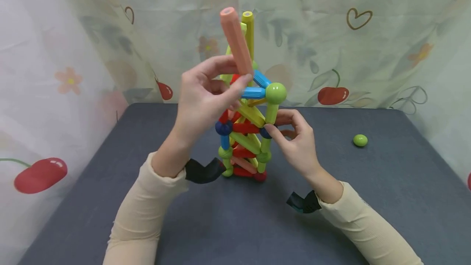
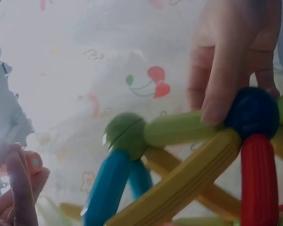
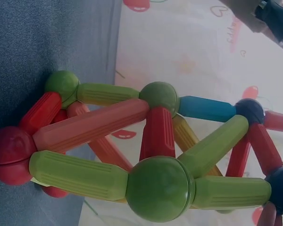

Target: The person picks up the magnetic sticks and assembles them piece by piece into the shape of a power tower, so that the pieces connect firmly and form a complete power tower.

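A tower of magnetic rods and balls (image 1: 245, 128) stands upright mid-table, in red, green, yellow, blue and pink. My left hand (image 1: 204, 93) pinches the lower end of a salmon-pink magnetic rod (image 1: 235, 38), which points up and leans left in front of the tower's top. On the tower's right side, my right hand (image 1: 299, 144) grips a dark blue ball (image 2: 253, 113) between thumb and fingers. Above that joint, a green rod (image 1: 272, 113) leads up to a large green ball (image 1: 276, 93). In the right wrist view, fingertips (image 3: 269, 215) touch the blue ball.
A loose green ball (image 1: 360, 140) lies on the dark grey table (image 1: 331, 232), right of the tower. A yellow rod (image 1: 248, 36) sticks up at the tower's top behind the pink one. Patterned cloth (image 1: 312, 44) hangs behind and at the sides.
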`<state>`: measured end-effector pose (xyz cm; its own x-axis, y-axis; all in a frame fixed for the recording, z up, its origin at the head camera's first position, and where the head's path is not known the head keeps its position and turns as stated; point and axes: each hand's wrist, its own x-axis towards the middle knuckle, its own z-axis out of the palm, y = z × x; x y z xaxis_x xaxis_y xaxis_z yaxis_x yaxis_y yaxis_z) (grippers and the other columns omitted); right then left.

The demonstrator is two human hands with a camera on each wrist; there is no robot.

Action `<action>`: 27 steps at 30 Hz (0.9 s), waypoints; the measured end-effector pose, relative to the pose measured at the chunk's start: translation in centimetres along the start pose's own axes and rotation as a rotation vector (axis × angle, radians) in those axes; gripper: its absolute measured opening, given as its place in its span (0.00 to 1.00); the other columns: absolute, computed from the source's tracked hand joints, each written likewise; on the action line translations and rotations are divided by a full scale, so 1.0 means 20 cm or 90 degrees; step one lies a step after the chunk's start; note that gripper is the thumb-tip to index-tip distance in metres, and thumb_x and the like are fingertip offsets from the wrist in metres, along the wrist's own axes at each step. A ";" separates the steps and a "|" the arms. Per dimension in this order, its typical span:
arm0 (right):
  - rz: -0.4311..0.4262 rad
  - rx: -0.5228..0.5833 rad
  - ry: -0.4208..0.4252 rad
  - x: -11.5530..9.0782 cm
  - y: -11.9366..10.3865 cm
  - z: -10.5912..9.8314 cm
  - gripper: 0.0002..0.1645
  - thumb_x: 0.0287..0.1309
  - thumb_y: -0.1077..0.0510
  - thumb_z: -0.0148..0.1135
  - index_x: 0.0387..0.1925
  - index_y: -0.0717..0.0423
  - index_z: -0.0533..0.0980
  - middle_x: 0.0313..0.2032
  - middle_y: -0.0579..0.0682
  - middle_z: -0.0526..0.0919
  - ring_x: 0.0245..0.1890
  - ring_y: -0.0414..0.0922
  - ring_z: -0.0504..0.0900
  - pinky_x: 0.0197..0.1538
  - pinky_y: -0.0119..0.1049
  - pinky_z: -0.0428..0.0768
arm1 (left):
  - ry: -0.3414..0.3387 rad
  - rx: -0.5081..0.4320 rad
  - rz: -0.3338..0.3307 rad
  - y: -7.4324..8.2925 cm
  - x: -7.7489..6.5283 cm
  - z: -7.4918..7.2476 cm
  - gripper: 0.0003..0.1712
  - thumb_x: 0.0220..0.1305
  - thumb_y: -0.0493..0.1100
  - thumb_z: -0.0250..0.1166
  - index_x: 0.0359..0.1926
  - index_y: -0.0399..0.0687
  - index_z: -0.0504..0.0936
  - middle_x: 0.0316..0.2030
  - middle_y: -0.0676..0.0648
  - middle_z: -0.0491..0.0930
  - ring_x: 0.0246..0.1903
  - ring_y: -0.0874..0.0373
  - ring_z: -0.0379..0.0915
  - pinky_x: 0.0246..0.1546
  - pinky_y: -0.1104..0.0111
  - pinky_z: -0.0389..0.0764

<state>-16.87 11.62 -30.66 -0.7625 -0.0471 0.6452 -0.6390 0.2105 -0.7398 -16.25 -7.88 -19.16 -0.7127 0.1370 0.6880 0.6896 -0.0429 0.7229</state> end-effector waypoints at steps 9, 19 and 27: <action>0.000 0.004 -0.008 0.00 0.00 0.00 0.19 0.54 0.73 0.64 0.48 0.69 0.74 0.43 0.33 0.78 0.40 0.36 0.79 0.36 0.25 0.79 | -0.076 0.165 -0.083 0.00 0.03 0.16 0.18 0.61 0.37 0.68 0.52 0.38 0.80 0.43 0.43 0.85 0.16 0.57 0.78 0.23 0.68 0.82; -0.004 0.003 -0.013 0.01 0.00 -0.01 0.19 0.54 0.73 0.64 0.48 0.69 0.73 0.43 0.33 0.78 0.40 0.36 0.79 0.35 0.26 0.79 | -0.091 0.244 -0.114 0.00 0.04 0.20 0.22 0.63 0.39 0.65 0.57 0.38 0.75 0.43 0.42 0.86 0.15 0.56 0.79 0.22 0.71 0.80; 0.000 -0.002 -0.016 0.00 0.00 -0.02 0.19 0.54 0.73 0.65 0.48 0.68 0.74 0.43 0.35 0.78 0.40 0.36 0.79 0.36 0.26 0.80 | -0.052 0.273 -0.037 0.01 -0.01 0.13 0.26 0.62 0.41 0.68 0.60 0.39 0.76 0.43 0.43 0.86 0.21 0.57 0.81 0.26 0.72 0.81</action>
<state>-16.88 11.90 -30.51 -0.7651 -0.0721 0.6399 -0.6385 0.2141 -0.7392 -15.56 -5.28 -19.31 -0.7517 0.2049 0.6269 0.6513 0.3801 0.6567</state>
